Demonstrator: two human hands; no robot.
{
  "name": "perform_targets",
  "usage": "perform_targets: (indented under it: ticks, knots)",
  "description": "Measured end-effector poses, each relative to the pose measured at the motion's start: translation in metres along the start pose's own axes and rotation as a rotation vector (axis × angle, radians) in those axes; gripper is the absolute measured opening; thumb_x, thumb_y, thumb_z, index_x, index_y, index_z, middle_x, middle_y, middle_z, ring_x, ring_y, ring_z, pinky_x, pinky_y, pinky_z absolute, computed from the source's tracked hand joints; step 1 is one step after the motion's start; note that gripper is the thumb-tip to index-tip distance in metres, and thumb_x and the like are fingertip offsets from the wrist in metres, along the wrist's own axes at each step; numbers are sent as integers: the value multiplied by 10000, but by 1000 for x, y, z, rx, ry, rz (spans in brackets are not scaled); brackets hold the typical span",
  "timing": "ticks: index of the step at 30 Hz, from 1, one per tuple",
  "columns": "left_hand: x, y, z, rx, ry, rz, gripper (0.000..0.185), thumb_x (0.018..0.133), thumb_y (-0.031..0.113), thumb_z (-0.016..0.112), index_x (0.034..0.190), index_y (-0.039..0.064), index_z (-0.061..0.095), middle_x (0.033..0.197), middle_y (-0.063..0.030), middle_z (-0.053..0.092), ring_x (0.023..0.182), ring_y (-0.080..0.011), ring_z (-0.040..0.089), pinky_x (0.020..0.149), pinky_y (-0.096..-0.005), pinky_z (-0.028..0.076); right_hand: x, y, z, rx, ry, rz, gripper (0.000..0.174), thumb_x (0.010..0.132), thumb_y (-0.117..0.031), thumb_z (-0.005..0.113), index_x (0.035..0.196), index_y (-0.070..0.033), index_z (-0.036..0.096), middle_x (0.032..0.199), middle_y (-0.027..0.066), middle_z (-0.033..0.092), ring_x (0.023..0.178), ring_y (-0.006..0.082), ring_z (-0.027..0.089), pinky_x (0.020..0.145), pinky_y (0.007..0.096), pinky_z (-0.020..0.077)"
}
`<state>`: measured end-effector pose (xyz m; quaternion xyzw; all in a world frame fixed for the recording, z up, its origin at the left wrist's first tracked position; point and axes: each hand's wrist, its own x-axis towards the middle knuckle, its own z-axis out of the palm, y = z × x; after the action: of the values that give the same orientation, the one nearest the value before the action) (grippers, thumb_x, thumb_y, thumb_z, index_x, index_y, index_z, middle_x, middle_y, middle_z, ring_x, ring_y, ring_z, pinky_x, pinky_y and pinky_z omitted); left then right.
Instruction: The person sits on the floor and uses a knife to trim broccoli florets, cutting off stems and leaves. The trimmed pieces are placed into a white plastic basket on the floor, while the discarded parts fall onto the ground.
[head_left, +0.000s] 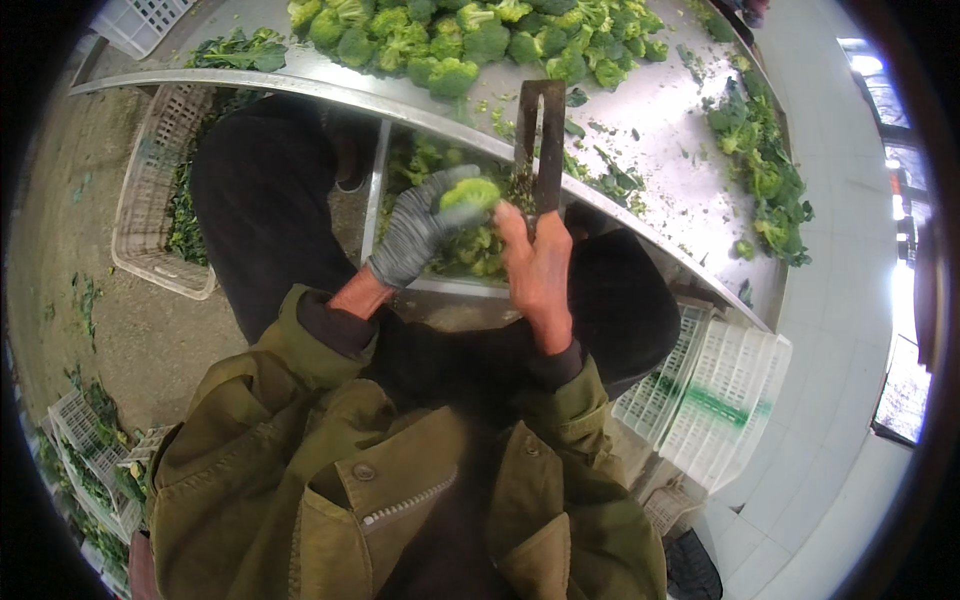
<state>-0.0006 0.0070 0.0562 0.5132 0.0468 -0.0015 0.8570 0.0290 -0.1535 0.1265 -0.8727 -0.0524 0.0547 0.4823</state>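
Note:
My left hand, in a grey knit glove, holds a green broccoli floret in its fingers, slightly blurred. Bare and just to the right of it, my right hand has its thumb near the floret. Its fingers close around the lower end of a dark, slotted metal tool; the grip itself is partly hidden. That tool points away from me, across the metal table's edge. Below both hands, between my knees, sits a light-rimmed container with cut broccoli florets inside.
A large broccoli pile lies on the metal table, with leafy trimmings along its right side. A plastic crate with leaves stands at left, white crates at right. More crates stand lower left.

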Motion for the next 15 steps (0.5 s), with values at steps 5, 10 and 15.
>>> perform_targets:
  ticks: [5,10,15]
  knots:
    - [4,-18,-12,-565,53,-135,442,969,129,695,1377,19,566,1314,-119,637,1166,-273,653,1009,-438,578,-35,4,-7,-166,-74,-167,324,993,-292,647,917,22,623,640,191,584,576,397,554,637,477,479]
    - [6,-28,-15,-545,87,-154,401,990,141,670,1368,43,583,1295,-119,653,1155,-284,662,986,-402,587,-57,16,-2,-418,-66,-203,301,969,-295,666,1040,-16,581,778,202,645,684,423,630,611,496,485]
    - [8,-30,-14,-490,129,-170,400,994,155,665,1369,43,582,1280,-132,668,1164,-314,667,1003,-402,581,-61,22,2,-484,-87,-174,290,960,-292,677,1024,-31,567,796,196,650,716,416,648,624,505,498]
